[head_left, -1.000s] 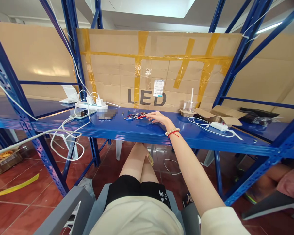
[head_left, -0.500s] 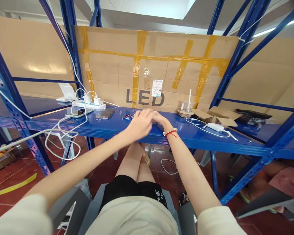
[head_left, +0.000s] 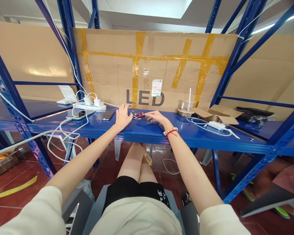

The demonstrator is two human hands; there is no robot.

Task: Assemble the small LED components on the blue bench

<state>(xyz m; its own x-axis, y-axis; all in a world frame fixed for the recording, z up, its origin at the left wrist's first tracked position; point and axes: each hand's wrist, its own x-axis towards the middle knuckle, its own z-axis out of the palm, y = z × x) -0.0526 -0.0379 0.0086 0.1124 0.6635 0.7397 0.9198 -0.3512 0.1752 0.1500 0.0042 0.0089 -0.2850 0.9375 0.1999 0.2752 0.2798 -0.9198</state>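
at mid-frame the left hand bends, its grip unclear, while the right hand pinches a red piece by small bits, work seemingly needing a light touch.

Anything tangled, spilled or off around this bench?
White cables hang in messy loops over the shelf's front left edge, a snag risk. On the floor, a loose cable lies under the shelf, and a yellow strip lies at left, like litter. No spill visible.
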